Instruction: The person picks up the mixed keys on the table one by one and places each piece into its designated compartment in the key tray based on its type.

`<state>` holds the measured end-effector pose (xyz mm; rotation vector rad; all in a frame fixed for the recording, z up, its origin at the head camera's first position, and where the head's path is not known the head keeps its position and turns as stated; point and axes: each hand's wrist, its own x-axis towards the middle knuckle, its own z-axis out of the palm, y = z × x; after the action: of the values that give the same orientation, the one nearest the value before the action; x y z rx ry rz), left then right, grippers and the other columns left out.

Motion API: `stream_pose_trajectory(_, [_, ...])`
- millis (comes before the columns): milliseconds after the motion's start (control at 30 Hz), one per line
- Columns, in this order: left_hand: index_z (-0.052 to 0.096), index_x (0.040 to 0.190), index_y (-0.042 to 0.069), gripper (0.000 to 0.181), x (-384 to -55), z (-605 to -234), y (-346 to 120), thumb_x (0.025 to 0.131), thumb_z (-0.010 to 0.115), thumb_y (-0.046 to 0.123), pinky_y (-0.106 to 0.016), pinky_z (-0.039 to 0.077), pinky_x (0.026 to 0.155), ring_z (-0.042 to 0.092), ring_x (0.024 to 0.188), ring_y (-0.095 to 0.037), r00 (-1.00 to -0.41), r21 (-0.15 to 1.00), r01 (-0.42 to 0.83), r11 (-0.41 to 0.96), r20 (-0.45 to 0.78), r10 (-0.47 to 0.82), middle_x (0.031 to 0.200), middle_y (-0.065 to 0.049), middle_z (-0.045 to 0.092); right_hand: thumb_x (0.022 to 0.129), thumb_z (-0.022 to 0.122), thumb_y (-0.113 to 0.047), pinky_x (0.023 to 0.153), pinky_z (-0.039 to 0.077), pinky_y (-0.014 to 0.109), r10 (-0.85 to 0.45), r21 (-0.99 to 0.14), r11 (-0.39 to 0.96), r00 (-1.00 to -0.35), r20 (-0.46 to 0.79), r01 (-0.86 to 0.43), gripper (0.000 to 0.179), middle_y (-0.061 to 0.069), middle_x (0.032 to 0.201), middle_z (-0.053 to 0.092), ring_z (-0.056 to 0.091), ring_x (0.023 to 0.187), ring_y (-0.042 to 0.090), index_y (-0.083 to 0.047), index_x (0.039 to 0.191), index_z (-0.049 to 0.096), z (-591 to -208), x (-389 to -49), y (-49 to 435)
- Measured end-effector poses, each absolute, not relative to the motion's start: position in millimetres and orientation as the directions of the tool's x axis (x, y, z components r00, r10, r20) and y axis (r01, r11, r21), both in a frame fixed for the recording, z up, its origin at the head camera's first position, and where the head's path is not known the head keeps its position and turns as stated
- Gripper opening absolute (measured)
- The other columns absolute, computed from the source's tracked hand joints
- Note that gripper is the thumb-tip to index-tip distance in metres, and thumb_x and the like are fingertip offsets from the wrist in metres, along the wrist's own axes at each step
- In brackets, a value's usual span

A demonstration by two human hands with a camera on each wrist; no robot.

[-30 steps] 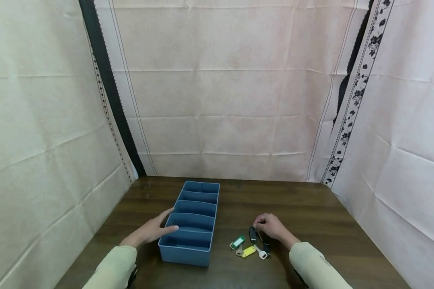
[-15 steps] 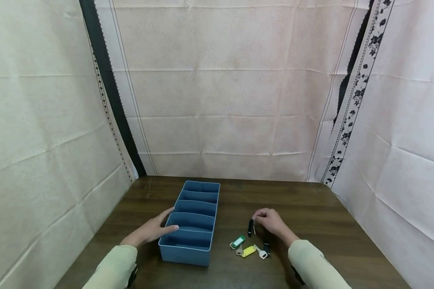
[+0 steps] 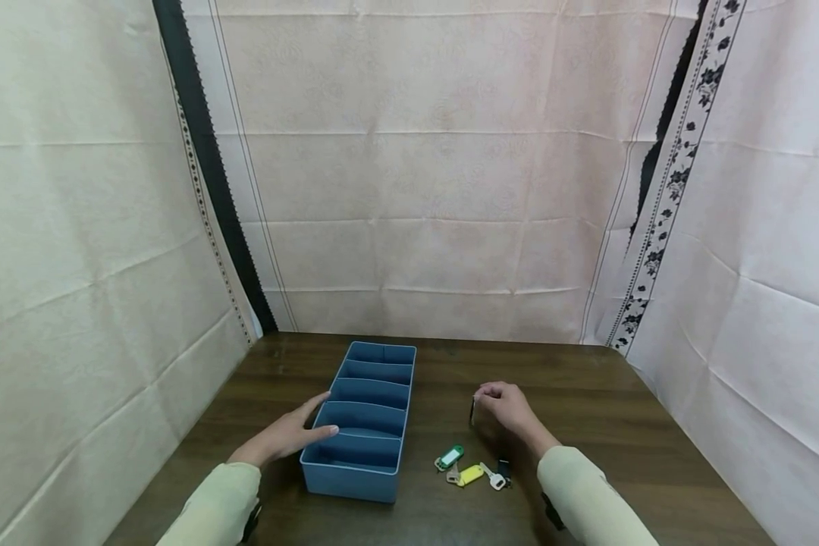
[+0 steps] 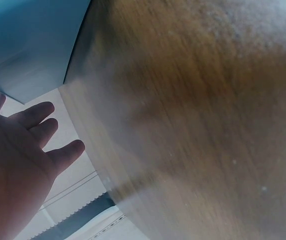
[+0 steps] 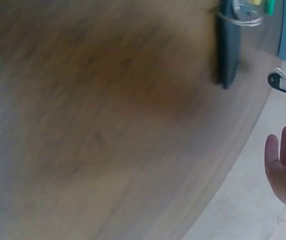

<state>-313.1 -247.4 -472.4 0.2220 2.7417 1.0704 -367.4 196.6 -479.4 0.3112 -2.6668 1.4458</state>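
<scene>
My right hand (image 3: 508,409) pinches a key with a black key tag (image 3: 472,412) above the table. In the right wrist view the silver key (image 5: 285,75) hangs against the tag near the fingertips, at the right edge. My left hand (image 3: 283,436) rests at the left rim of a long blue divided box (image 3: 350,483), fingers extended and thumb over the edge. On the table lie a green key tag (image 3: 449,456), a yellow key tag (image 3: 470,475), a silver key (image 3: 495,478) and another black key tag (image 3: 503,469), close together.
The brown wooden table (image 3: 587,425) bears the box left of the keys. Crosswise dividers split the box into several compartments. Pale cloth (image 3: 409,182) hangs behind the table and along both sides.
My right hand has lifted the black-tagged key off the table, away from the other keys, moving up and slightly left in the head view. My left hand has stayed at the box.
</scene>
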Motion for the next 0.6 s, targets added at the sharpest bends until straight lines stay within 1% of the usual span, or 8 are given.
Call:
stream_pose_trajectory(300, [0.024,0.158,0.024,0.085,-311,-470,-246,0.091,0.063,0.059,-0.074,0.024,0.104,0.026,0.141,-0.05,-0.972,0.684,0.052,0.728,-0.132,0.194,0.159,-0.021,0.026,0.098,0.064,-0.018,0.096,0.047,0.051,-0.12,-0.835,0.503,-0.975,0.186,-0.221,0.016,0.008,0.123,0.065,0.056,0.12,0.03,-0.007,0.1,0.075,-463,-370,179])
stream_pose_trajectory(400, [0.025,0.158,0.024,0.084,-311,-471,-246,0.091,0.063,0.058,-0.074,0.024,0.104,0.026,0.141,-0.05,-0.972,0.682,0.058,0.729,-0.129,0.198,0.159,-0.021,0.027,0.098,0.064,-0.017,0.096,0.047,0.05,-0.113,-0.855,0.474,-0.978,0.177,-0.21,0.015,0.007,0.122,0.065,0.056,0.119,0.029,-0.007,0.1,0.074,-458,-370,170])
stream_pose_trajectory(600, [0.025,0.158,0.025,0.084,-312,-473,-248,0.091,0.063,0.058,-0.074,0.024,0.104,0.027,0.141,-0.05,-0.972,0.686,0.064,0.725,-0.122,0.201,0.159,-0.021,0.027,0.097,0.065,-0.016,0.093,0.049,0.048,-0.12,-0.854,0.455,-0.968,0.221,-0.252,0.015,0.008,0.121,0.066,0.058,0.116,0.028,-0.005,0.099,0.075,-449,-370,152])
